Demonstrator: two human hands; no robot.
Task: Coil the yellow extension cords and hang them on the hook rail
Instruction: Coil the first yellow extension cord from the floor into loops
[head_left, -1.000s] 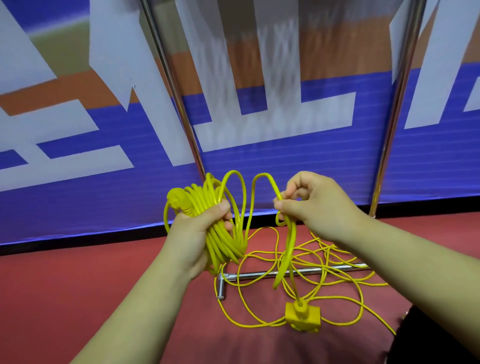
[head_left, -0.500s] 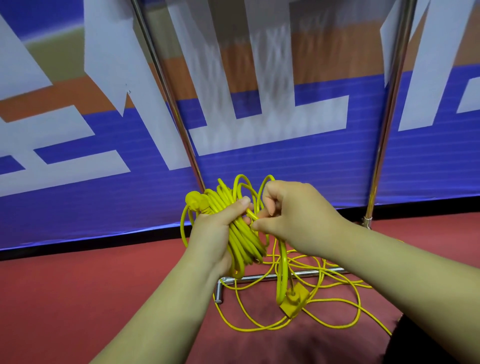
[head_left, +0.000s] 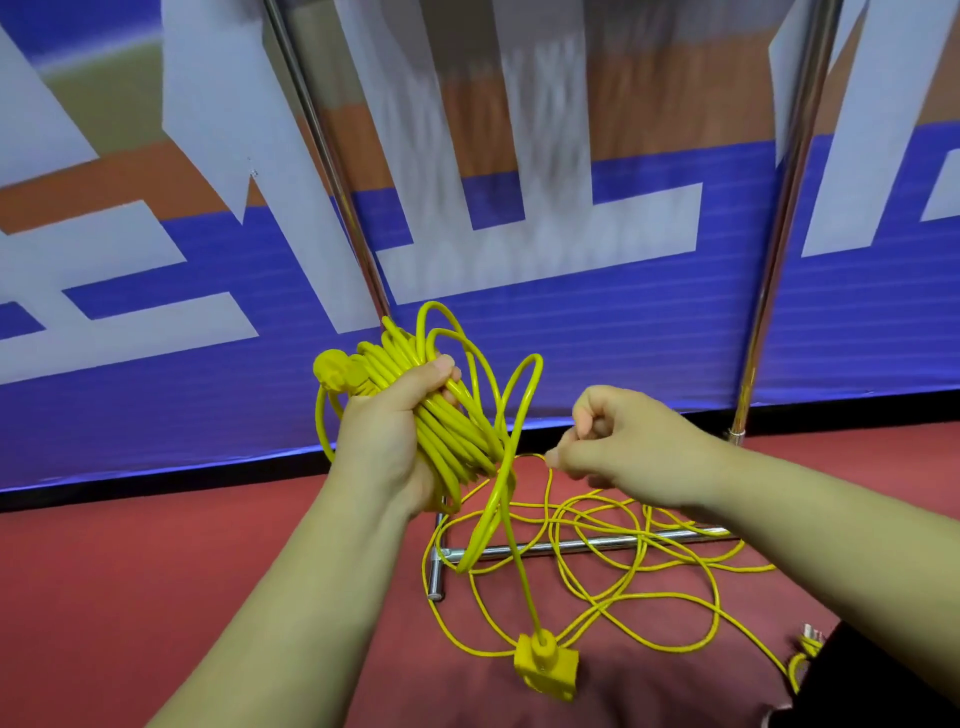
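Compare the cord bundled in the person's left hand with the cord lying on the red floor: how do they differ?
The bundled cord is thick; the floor cord is much thinner. The bundled cord is wound into tight loops in the grip of the left hand, while the floor cord sprawls in loose, overlapping loops. The bundled cord is lifted; the floor cord lies across a metal bar. Both are yellow.

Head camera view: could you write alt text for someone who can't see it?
A person's left hand grips a coil of yellow extension cord; the right hand, loosely curled, is beside it. Below, loose yellow cord lies tangled on the red floor.
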